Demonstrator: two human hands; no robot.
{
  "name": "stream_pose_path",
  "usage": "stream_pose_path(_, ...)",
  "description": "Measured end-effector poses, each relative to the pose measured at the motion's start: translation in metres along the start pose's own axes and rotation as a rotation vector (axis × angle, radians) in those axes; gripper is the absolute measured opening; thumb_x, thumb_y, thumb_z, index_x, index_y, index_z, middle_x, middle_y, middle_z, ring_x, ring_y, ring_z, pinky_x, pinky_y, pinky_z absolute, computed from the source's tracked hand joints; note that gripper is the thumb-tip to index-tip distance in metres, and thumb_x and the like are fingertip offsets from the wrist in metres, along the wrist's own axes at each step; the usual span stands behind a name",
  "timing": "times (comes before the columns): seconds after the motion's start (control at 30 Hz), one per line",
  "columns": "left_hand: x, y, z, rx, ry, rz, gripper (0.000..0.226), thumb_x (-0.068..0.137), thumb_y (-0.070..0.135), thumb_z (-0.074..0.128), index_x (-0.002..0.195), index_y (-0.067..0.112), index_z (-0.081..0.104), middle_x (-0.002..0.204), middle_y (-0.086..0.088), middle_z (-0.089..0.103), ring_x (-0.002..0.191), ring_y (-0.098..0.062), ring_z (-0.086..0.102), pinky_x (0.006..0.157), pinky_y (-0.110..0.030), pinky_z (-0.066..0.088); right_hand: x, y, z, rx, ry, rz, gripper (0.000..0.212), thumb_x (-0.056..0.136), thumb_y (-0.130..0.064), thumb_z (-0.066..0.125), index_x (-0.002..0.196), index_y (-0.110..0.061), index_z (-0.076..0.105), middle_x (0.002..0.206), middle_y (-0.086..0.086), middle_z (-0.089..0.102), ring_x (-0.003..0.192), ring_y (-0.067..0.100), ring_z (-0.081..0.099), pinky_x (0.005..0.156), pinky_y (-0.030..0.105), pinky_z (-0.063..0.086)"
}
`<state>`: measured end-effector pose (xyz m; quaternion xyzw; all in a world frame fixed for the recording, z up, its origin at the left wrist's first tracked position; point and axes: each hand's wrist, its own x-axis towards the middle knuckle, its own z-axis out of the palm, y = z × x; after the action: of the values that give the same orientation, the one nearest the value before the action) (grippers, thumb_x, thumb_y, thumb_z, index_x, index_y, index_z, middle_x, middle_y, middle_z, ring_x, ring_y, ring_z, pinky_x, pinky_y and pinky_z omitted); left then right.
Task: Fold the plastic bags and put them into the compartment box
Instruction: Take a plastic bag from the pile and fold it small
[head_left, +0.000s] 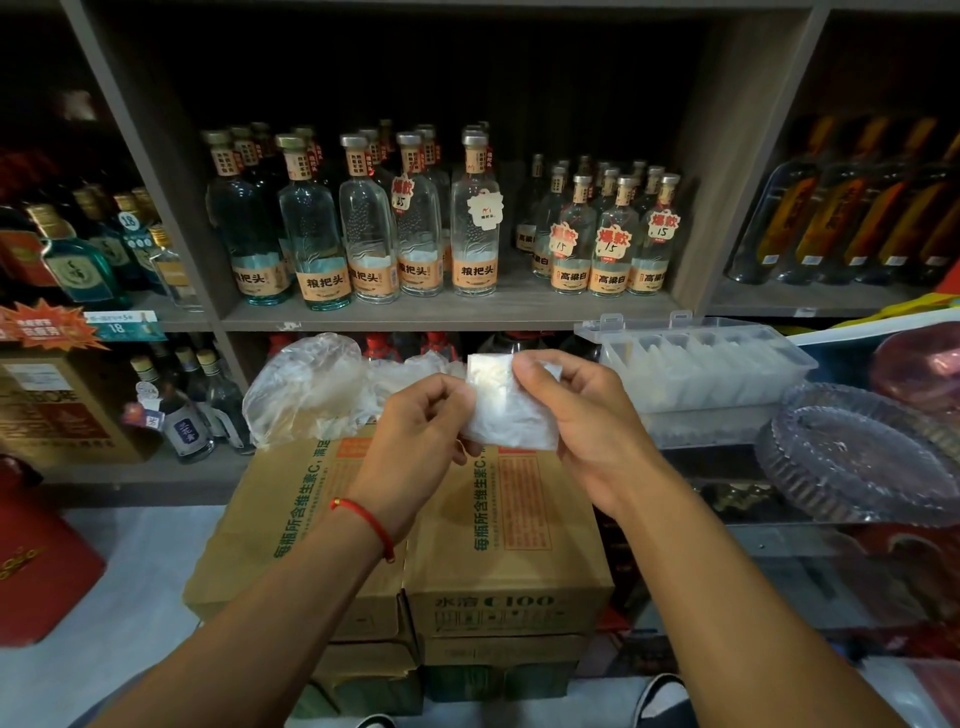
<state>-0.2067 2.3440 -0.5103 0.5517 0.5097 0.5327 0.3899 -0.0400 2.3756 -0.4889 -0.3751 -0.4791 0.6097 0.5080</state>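
Both forearms reach forward from the bottom of the view, over a pair of cartons (498, 525) stacked on the floor in front of a shelf (452, 312) of clear bottles (371, 228). Left hand (415, 436), with a red string at the wrist, has its fingers curled in and pinches the left edge of a bag (506, 410) that is already folded down to a small flat white packet. Right hand (582, 415) grips the same packet from the other side, thumb over its top right corner and fingers curled behind it. So the packet hangs in the air between the two hands, above the cartons and well short of the box (701, 364). That clear compartment box sits to the right on a ledge with its lid thrown back, and several of its cells seem to hold folded white packets already, though the plastic is too cloudy to count them. Behind the left hand a loose heap (306, 389) of crumpled clear bags rests on the far edge of the cartons, not yet folded. My guess is the job is partway through: this bag looks close to finished and needs at most one more crease before it goes across into a cell, and the heap shows plenty left to do. Just right of the box lie ribbed glass dishes (857, 457).
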Motion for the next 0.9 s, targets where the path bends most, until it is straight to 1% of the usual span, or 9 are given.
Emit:
stream_pose_path(0.1,0.001,0.002,-0.002,-0.070,-0.008,-0.024,0.024,0.107,0.014,0.052,0.092,-0.001,0.064,0.072,-0.010,0.063,0.064,-0.017,0.061,0.061,-0.027,0.050,0.001,-0.007,-0.005,0.043,-0.104,0.032,0.044,0.082,-0.038,0.076,0.115,-0.009,0.076,0.109,0.013,0.079,0.099,0.026,0.077,0.079,0.035,0.063)
stream_pose_path(0.2,0.003,0.005,-0.003,-0.131,0.014,-0.036,0.022,0.107,0.011,0.051,0.092,-0.001,0.062,0.077,-0.013,0.062,0.061,-0.013,0.060,0.058,-0.025,0.049,-0.001,-0.013,-0.015,-0.056,-0.111,-0.001,0.041,0.084,-0.044,0.073,0.114,-0.016,0.079,0.110,0.009,0.079,0.097,0.019,0.075,0.076,0.027,0.061)
stream_pose_path(0.33,0.002,0.007,-0.005,-0.110,-0.076,-0.023,0.024,0.107,0.012,0.051,0.086,0.005,0.062,0.075,-0.009,0.061,0.063,-0.014,0.059,0.059,-0.025,0.049,-0.005,-0.013,-0.026,-0.158,-0.063,-0.078,0.014,0.094,-0.019,0.075,0.106,-0.013,0.079,0.100,0.006,0.080,0.089,0.014,0.074,0.071,0.022,0.058)
stream_pose_path(0.4,0.001,0.008,-0.005,-0.087,-0.169,-0.021,0.023,0.106,0.013,0.052,0.089,0.005,0.064,0.076,-0.009,0.062,0.066,-0.015,0.059,0.061,-0.026,0.050,-0.008,-0.012,-0.026,-0.176,-0.105,-0.106,0.012,0.093,-0.017,0.075,0.103,-0.014,0.081,0.096,0.005,0.079,0.088,0.012,0.074,0.072,0.022,0.057)
stream_pose_path(0.53,0.000,0.008,-0.007,-0.051,-0.307,-0.014,0.025,0.106,0.016,0.051,0.098,-0.004,0.063,0.083,-0.008,0.066,0.072,-0.016,0.062,0.067,-0.029,0.052,-0.011,-0.013,-0.025,-0.193,-0.164,-0.165,0.023,0.083,-0.025,0.079,0.105,-0.019,0.082,0.107,0.003,0.079,0.102,0.013,0.074,0.082,0.025,0.059)
stream_pose_path(0.67,-0.001,0.008,-0.008,-0.069,-0.383,-0.029,0.029,0.105,0.017,0.052,0.112,-0.009,0.062,0.095,-0.020,0.068,0.083,-0.020,0.065,0.073,-0.029,0.054,-0.012,-0.014,-0.024,-0.169,-0.299,-0.158,0.036,0.094,-0.015,0.072,0.130,-0.013,0.070,0.127,0.006,0.075,0.125,0.021,0.068,0.101,0.035,0.057)
stream_pose_path(0.73,-0.002,0.009,-0.009,-0.105,-0.413,-0.041,0.028,0.106,0.015,0.052,0.119,-0.006,0.065,0.109,-0.027,0.069,0.091,-0.029,0.067,0.078,-0.035,0.056,-0.013,-0.014,-0.024,-0.142,-0.370,-0.113,0.037,0.098,-0.012,0.068,0.135,-0.013,0.067,0.129,0.010,0.074,0.126,0.026,0.067,0.106,0.042,0.055)
stream_pose_path(0.83,-0.002,0.007,-0.007,-0.181,-0.423,-0.087,0.030,0.103,0.017,0.055,0.122,-0.001,0.069,0.120,-0.026,0.070,0.111,-0.048,0.065,0.094,-0.054,0.053,-0.014,-0.015,-0.020,-0.095,-0.338,-0.096,0.033,0.090,-0.015,0.075,0.123,-0.014,0.074,0.117,0.012,0.077,0.112,0.024,0.072,0.096,0.038,0.059)
stream_pose_path(0.9,-0.003,0.008,-0.003,-0.284,-0.404,-0.171,0.035,0.101,0.030,0.055,0.115,0.005,0.075,0.118,-0.022,0.073,0.107,-0.040,0.068,0.090,-0.047,0.056,-0.015,-0.015,-0.016,-0.022,-0.264,-0.104,0.031,0.083,-0.015,0.078,0.114,-0.015,0.077,0.110,0.009,0.078,0.104,0.020,0.073,0.087,0.032,0.060)
